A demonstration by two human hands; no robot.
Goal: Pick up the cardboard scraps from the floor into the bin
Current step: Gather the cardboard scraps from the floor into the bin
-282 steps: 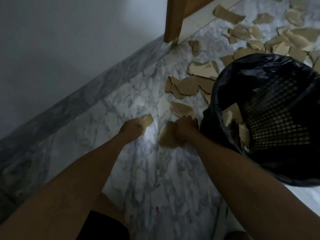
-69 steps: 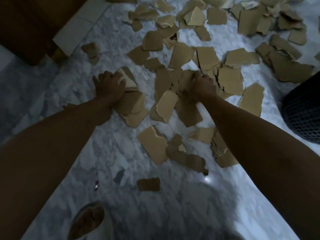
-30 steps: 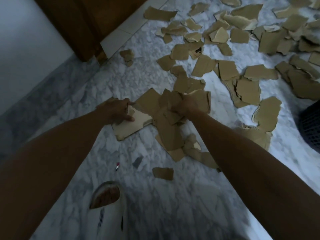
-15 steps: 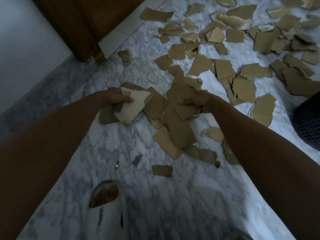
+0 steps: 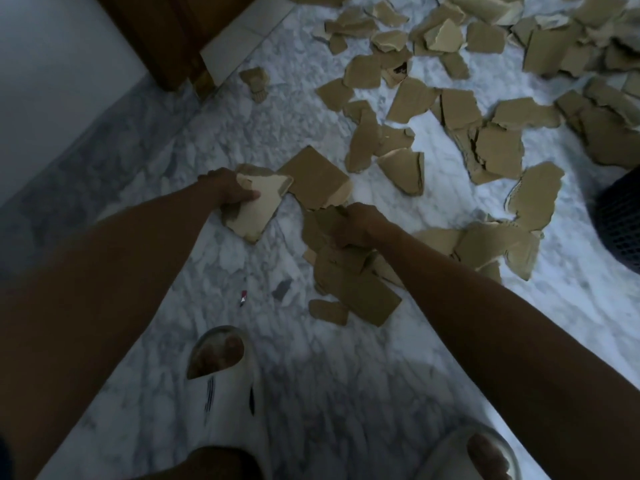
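Torn brown cardboard scraps [image 5: 460, 109] lie scattered over the white marble floor [image 5: 311, 375], thickest toward the top right. My left hand [image 5: 227, 188] is shut on a pale cardboard piece [image 5: 258, 209] and some darker scraps under it. My right hand [image 5: 356, 225] grips a bunch of brown scraps [image 5: 349, 271] that hang down from the fist. A flat scrap [image 5: 317, 180] lies between the two hands. Only the edge of the dark mesh bin [image 5: 620, 216] shows, at the right border.
A wooden door frame [image 5: 173, 39] and a grey wall [image 5: 41, 81] stand at the top left. My feet in white slippers [image 5: 221, 379] are at the bottom. A small red and white bit [image 5: 243, 298] and a grey fleck lie on the floor near the left slipper.
Both hands have drawn back toward me with their scraps. The right hand's bunch has come away from the pile, leaving a flat scrap on the floor between the hands.
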